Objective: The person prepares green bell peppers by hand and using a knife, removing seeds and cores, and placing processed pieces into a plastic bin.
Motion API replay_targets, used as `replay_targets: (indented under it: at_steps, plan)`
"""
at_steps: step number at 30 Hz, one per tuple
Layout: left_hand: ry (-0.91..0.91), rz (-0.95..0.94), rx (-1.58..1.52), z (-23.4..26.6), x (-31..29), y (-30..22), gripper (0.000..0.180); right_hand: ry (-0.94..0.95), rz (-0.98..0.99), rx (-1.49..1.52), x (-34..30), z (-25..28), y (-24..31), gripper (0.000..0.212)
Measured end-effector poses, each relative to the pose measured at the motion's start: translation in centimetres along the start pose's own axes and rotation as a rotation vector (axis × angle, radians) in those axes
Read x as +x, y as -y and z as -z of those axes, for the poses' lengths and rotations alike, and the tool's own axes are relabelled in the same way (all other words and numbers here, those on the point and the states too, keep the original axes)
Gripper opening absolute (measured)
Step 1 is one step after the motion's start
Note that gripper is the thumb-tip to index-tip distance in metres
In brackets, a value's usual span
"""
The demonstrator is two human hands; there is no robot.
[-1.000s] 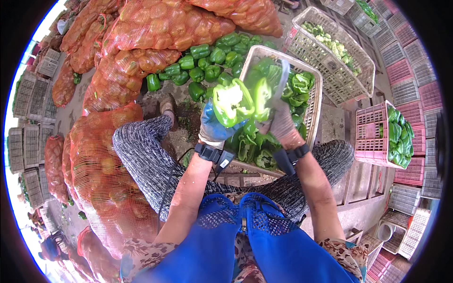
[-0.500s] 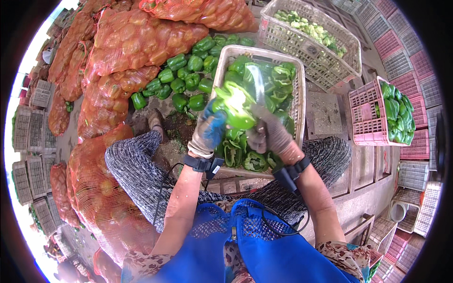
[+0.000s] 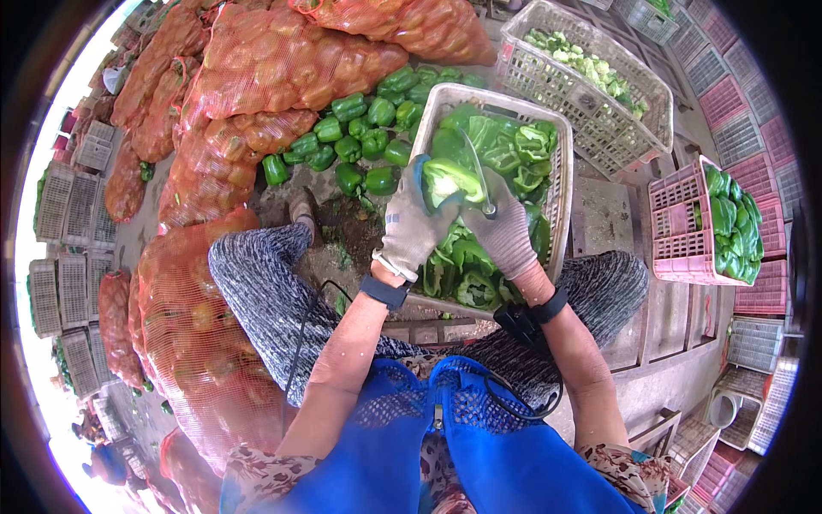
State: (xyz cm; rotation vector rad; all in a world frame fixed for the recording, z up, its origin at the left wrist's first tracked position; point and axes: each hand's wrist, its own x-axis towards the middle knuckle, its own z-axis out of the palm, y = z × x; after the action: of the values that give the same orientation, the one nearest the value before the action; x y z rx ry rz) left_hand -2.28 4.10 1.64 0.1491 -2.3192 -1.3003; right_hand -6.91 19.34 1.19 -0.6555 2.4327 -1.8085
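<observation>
My left hand, in a grey glove with blue patches, is closed around a cut green bell pepper whose pale inside faces up. In my gloved right hand is a knife, its blade upright against the pepper's right side. Both hands meet above a white plastic crate between my legs. Cut green pepper pieces fill the crate. My fingers hide the knife's handle and the pepper's underside.
Whole green peppers lie on the floor left of the crate. Orange mesh sacks are piled beyond them and along my left. A crate of pale green trimmings stands far right, a pink crate of peppers at the right.
The pepper has turned and lowered slightly toward my right hand. My hands have come together, with the knife blade now against the pepper. The whole view has shifted a little.
</observation>
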Motion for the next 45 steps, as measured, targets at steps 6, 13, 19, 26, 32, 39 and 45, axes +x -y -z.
replay_targets:
  at_steps: [6,13,19,26,32,39,45]
  plan:
    - [-0.011,0.094,0.004,-0.6,0.1,1.4,0.058,0.0,0.15,-0.15,-0.5,0.2,0.4,0.062]
    - [-0.005,0.095,-0.25,-1.0,-0.8,2.4,0.056,0.07,0.021,0.001,-0.8,0.7,0.3,0.06]
    - [0.161,0.21,-0.488,-0.1,-2.2,1.3,0.037,0.185,-0.502,0.487,-0.2,3.5,1.2,0.055]
    - [0.241,0.518,-1.033,1.8,-3.5,0.9,0.037,0.344,-0.634,0.653,0.7,5.7,0.1,0.026]
    - [0.183,0.405,-0.922,2.7,-1.7,1.0,0.033,0.323,-0.697,0.706,1.2,6.0,-0.6,0.016]
    - [-0.038,-0.086,0.25,3.5,-1.0,3.3,0.056,-0.113,-0.313,0.015,4.4,6.7,-0.4,0.05]
    - [0.004,-0.365,0.661,1.4,-2.0,1.1,0.087,0.308,-0.542,0.371,1.4,1.2,0.5,0.049]
